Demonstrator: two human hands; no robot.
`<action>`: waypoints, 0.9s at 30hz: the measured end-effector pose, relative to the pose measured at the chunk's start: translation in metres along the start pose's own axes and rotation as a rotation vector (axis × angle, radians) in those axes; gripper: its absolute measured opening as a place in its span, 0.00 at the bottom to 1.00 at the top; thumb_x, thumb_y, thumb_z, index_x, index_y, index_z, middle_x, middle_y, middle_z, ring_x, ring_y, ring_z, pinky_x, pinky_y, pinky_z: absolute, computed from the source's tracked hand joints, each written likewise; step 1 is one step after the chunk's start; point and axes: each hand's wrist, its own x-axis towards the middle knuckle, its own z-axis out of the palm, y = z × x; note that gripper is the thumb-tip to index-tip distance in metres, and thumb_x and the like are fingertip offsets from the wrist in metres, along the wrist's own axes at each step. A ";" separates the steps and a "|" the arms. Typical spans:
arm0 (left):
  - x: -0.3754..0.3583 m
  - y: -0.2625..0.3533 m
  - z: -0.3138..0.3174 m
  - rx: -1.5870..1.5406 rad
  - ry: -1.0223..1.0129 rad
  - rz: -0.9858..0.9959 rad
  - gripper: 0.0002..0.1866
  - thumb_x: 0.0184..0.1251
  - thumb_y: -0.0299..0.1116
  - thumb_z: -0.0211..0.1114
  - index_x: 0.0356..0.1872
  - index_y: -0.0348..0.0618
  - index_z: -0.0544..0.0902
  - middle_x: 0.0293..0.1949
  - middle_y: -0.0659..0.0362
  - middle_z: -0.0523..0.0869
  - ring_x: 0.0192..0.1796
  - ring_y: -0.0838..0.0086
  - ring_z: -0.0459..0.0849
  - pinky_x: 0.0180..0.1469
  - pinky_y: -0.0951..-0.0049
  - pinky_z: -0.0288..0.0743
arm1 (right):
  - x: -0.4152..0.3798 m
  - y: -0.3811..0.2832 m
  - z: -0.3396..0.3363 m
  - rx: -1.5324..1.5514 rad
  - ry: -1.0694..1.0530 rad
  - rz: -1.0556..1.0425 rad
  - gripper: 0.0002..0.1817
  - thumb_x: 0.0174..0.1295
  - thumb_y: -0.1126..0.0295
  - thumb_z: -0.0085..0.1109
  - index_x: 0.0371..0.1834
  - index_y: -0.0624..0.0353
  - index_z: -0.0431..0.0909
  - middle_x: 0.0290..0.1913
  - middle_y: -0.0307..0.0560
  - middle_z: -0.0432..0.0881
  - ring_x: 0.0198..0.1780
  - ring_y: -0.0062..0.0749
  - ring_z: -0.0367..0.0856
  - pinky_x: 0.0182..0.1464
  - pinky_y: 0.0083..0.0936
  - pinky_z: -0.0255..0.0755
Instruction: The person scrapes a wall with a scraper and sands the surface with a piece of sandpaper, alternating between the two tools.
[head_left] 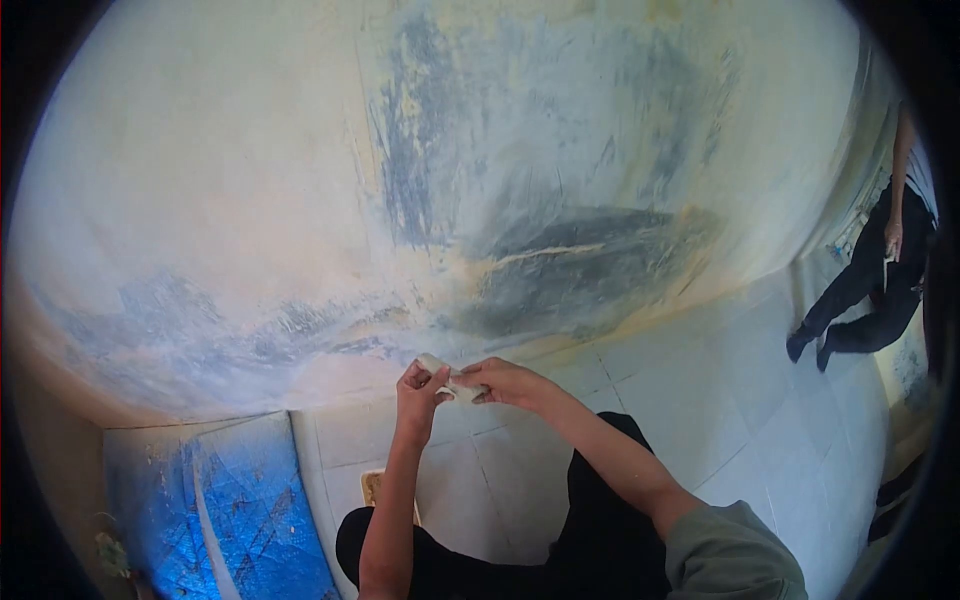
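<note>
In front of the wall, my left hand [418,390] and my right hand [503,383] are held close together. Between them is a small off-white folded piece [463,392], pinched by the fingers of both hands. One pale end sticks up past my left fingertips; the other lies under my right fingers. I cannot tell whether it is cloth or abrasive paper. Behind the hands rises the pale wall [250,200], with scraped grey patches [560,265] across its middle and lower part.
A blue sheet [255,490] lies at the lower left. On the tiled floor [690,400], a tan-rimmed tray [374,487] is partly hidden by my left forearm. A person in dark trousers [870,270] is at the right, a thin object in one hand.
</note>
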 end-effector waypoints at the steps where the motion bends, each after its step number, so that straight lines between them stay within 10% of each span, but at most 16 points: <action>1: -0.002 0.001 0.002 0.026 0.011 -0.015 0.06 0.64 0.32 0.66 0.37 0.44 0.79 0.32 0.64 0.82 0.33 0.81 0.81 0.30 0.79 0.78 | -0.004 -0.005 0.005 -0.015 0.048 0.024 0.19 0.60 0.59 0.65 0.50 0.57 0.77 0.41 0.34 0.79 0.39 0.17 0.77 0.43 0.19 0.72; 11: 0.002 -0.004 -0.001 -0.019 -0.156 -0.053 0.12 0.68 0.41 0.61 0.42 0.43 0.77 0.36 0.60 0.82 0.34 0.77 0.82 0.29 0.78 0.78 | -0.012 -0.012 -0.004 0.068 -0.027 -0.065 0.16 0.58 0.65 0.64 0.48 0.60 0.77 0.43 0.38 0.80 0.42 0.20 0.79 0.43 0.20 0.73; 17: 0.005 -0.004 -0.008 -0.036 -0.042 -0.073 0.24 0.69 0.51 0.47 0.54 0.42 0.72 0.45 0.55 0.78 0.39 0.67 0.81 0.39 0.66 0.77 | -0.044 -0.105 -0.013 -0.479 0.748 -0.848 0.11 0.52 0.71 0.68 0.37 0.61 0.78 0.28 0.40 0.82 0.32 0.21 0.80 0.37 0.22 0.72; 23: 0.016 -0.009 -0.009 -0.152 -0.003 -0.128 0.21 0.68 0.47 0.45 0.53 0.44 0.72 0.43 0.56 0.78 0.37 0.67 0.80 0.40 0.65 0.75 | -0.105 -0.274 0.039 -0.910 1.474 -1.788 0.13 0.54 0.72 0.64 0.42 0.60 0.75 0.38 0.55 0.80 0.42 0.46 0.80 0.43 0.35 0.74; 27: 0.019 -0.014 -0.012 -0.149 -0.016 -0.129 0.23 0.68 0.47 0.44 0.54 0.40 0.71 0.44 0.53 0.78 0.37 0.68 0.81 0.38 0.66 0.77 | -0.077 -0.300 0.058 -1.129 1.441 -1.521 0.18 0.55 0.65 0.63 0.47 0.60 0.75 0.45 0.55 0.81 0.50 0.45 0.80 0.52 0.40 0.72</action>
